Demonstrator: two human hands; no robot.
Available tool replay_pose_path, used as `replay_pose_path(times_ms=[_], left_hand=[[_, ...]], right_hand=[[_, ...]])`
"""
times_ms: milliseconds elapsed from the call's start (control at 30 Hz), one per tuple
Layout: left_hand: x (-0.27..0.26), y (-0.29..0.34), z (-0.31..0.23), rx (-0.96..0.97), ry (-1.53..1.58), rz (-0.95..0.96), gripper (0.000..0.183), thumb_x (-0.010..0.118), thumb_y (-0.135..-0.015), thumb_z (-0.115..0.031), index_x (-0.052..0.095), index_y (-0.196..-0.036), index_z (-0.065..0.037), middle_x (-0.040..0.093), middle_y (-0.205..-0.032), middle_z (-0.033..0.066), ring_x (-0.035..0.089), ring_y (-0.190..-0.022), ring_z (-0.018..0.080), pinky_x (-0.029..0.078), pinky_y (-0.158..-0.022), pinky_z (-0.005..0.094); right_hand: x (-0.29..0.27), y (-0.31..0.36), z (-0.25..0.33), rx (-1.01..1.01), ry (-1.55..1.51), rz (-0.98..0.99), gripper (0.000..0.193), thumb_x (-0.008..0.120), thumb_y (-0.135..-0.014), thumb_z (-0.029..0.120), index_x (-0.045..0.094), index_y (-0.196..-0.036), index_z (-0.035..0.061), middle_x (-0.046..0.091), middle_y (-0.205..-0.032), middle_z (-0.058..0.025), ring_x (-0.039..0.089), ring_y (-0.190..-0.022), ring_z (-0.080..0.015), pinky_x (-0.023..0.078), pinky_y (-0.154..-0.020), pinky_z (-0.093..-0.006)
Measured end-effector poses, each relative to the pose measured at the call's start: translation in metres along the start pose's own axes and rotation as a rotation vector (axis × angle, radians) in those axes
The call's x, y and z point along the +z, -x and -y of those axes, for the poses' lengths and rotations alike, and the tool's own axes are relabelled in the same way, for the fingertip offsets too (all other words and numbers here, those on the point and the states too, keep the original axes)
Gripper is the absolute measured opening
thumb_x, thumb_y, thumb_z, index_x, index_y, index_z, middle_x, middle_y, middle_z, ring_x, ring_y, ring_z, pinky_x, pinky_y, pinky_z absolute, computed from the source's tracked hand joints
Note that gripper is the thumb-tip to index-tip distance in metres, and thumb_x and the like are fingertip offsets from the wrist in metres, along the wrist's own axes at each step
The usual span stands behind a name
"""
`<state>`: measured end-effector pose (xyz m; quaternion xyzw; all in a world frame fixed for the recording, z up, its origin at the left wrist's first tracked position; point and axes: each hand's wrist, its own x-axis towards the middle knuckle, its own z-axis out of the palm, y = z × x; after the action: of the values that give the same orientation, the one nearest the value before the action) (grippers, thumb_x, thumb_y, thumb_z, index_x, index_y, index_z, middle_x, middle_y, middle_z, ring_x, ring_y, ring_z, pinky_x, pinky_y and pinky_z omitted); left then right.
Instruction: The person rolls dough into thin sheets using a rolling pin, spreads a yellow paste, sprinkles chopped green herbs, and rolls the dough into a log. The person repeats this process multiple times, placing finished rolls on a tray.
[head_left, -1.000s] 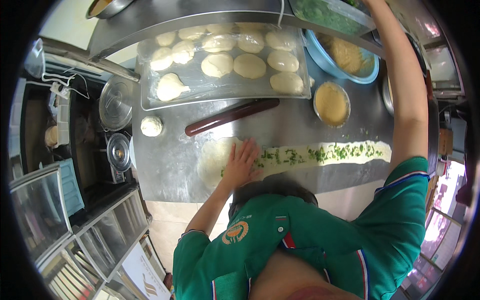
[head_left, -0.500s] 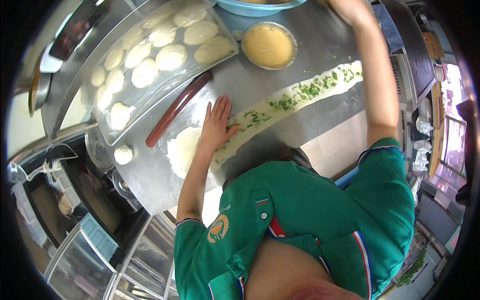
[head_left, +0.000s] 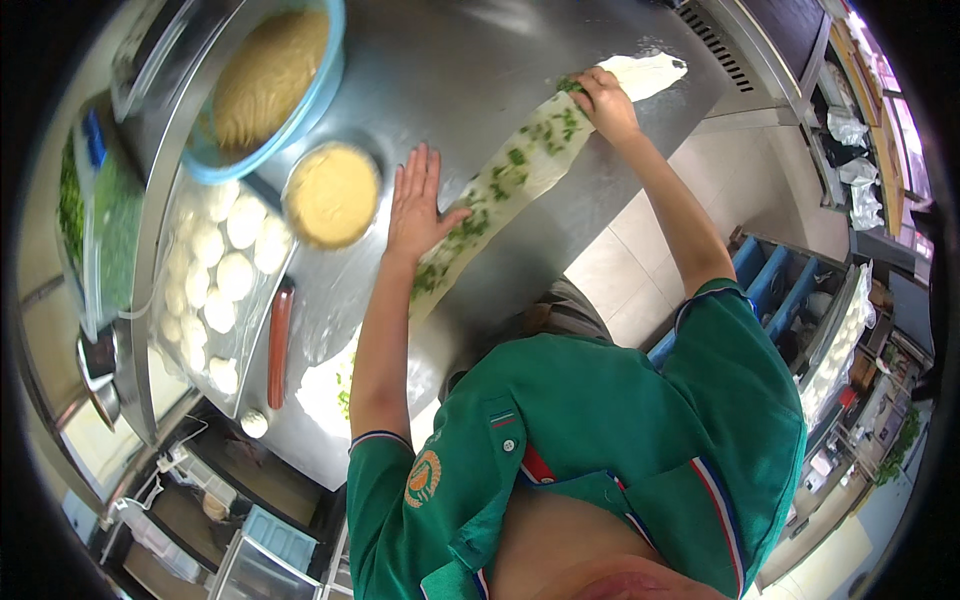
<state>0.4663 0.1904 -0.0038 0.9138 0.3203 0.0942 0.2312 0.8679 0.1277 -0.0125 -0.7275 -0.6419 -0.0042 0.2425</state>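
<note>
Head view: a long, thin dough strip (head_left: pixel 537 183) lies on the metal surface (head_left: pixel 440 60), dotted along its length with chopped greens (head_left: pixel 517 157). Its long axis slants from the lower left, close by the body, up to the far right, where the pale end runs bare of greens beyond the right hand (head_left: pixel 605 105). That hand is the one over the strip's far part, fingers bent downward with greens bunched at the tips; whether it pinches some of them or only touches them, I cannot tell. Farther back along the same line, the left hand (head_left: pixel 418 215) is spread flat, palm down, and grasps nothing. Its thumb reaches the strip's left edge while its fingers point away over bare metal, and its forearm crosses above the strip's near stretch. Between the two hands, the green-covered middle is in plain view.

Just left of the left hand stands a round pan of yellow paste (head_left: pixel 332 195), with a light-blue basin (head_left: pixel 335 60) beyond it. A reddish-brown rolling pin (head_left: pixel 281 345) lies beside the tray (head_left: pixel 262 335) of dough rounds (head_left: pixel 235 275), and a small dough ball (head_left: pixel 254 424) sits near its lower end.
</note>
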Motion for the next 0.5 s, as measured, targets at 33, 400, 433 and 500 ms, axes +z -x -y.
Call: replay_pose_path(times_ms=[33,400,433,500], left_hand=[[0.006,-0.023,-0.006,0.001,-0.022,0.003,0.11,0.078,-0.082,-0.049,0.019,-0.163,-0.004,0.015,-0.171,0.0177,0.014,-0.158,0.0353,0.013,-0.127,0.0514],[0.075,-0.22,-0.115,0.22,0.054,0.114,0.1,0.074,-0.086,-0.054,0.029,-0.159,-0.003,0.027,-0.167,0.0172,0.022,-0.156,0.0309,0.016,-0.127,0.0496],[0.081,-0.238,-0.127,0.233,0.057,0.095,0.1,0.074,-0.085,-0.054,0.029,-0.159,-0.003,0.027,-0.166,0.0176,0.023,-0.155,0.0315,0.017,-0.127,0.0498],[0.094,-0.268,-0.151,0.263,0.073,0.065,0.101,0.074,-0.085,-0.054,0.03,-0.159,-0.003,0.028,-0.166,0.0185,0.025,-0.154,0.0327,0.02,-0.126,0.0503]], right_hand=[[-0.004,-0.001,-0.027,0.026,0.03,-0.075,0.03,0.073,-0.09,0.018,0.072,-0.119,0.0094,0.067,-0.122,-0.0091,0.062,-0.11,-0.0328,0.051,-0.096,-0.0427],[-0.041,0.011,-0.121,0.147,0.054,-0.131,0.039,0.059,-0.102,0.02,0.06,-0.136,0.0001,0.055,-0.148,-0.019,0.055,-0.129,-0.0404,0.044,-0.11,-0.0454],[-0.048,0.01,-0.118,0.212,-0.047,-0.16,0.034,0.06,-0.102,0.019,0.063,-0.131,0.0009,0.058,-0.143,-0.0178,0.058,-0.125,-0.0388,0.047,-0.106,-0.0444],[-0.062,0.009,-0.117,0.35,-0.246,-0.213,0.026,0.062,-0.101,0.018,0.069,-0.121,0.0026,0.066,-0.134,-0.0154,0.065,-0.116,-0.0355,0.052,-0.099,-0.0423]])
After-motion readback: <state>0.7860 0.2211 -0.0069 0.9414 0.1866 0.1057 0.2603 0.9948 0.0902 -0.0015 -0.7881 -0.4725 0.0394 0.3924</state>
